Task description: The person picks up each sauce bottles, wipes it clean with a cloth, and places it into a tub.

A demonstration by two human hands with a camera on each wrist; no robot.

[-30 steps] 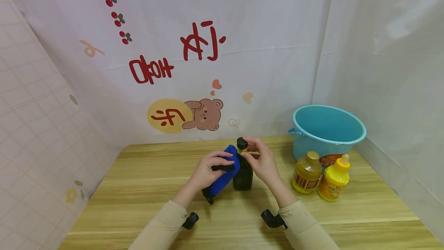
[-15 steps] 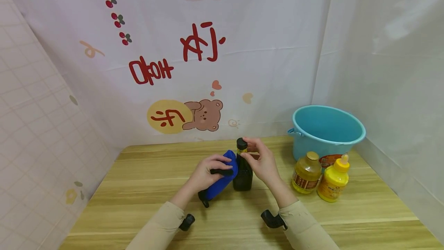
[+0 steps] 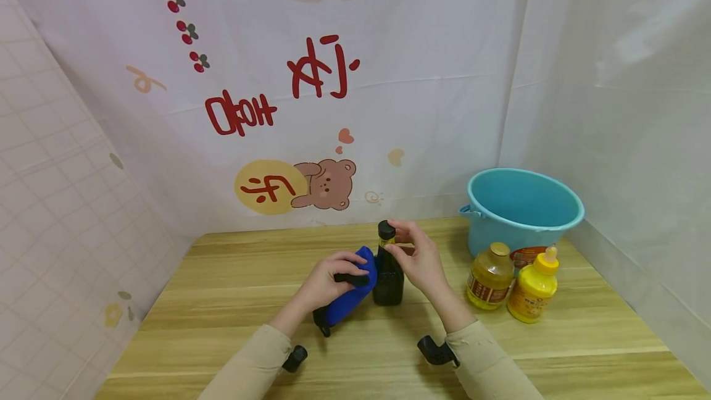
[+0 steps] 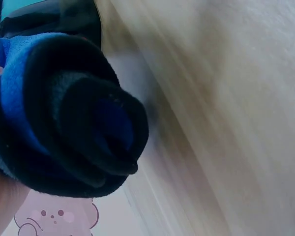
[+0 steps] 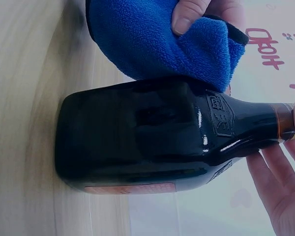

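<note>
A dark glass bottle with a black cap stands upright on the wooden table, raised characters showing on its shoulder in the right wrist view. My right hand grips its neck just below the cap. Folded in my left hand is a blue cloth with black edging. Its fuzzy surface lies against the side of the bottle in the right wrist view. Rolled black-edged layers of the cloth fill much of the left wrist view and hide most of that hand.
To the right stand a light blue bucket, a jar of yellowish liquid with a gold lid and a yellow squeeze bottle. A printed white curtain hangs behind the wooden table.
My left hand and the cloth have shifted slightly left and down along the side of the bottle. My right hand keeps its grip on the neck, and the bottle stays in place.
</note>
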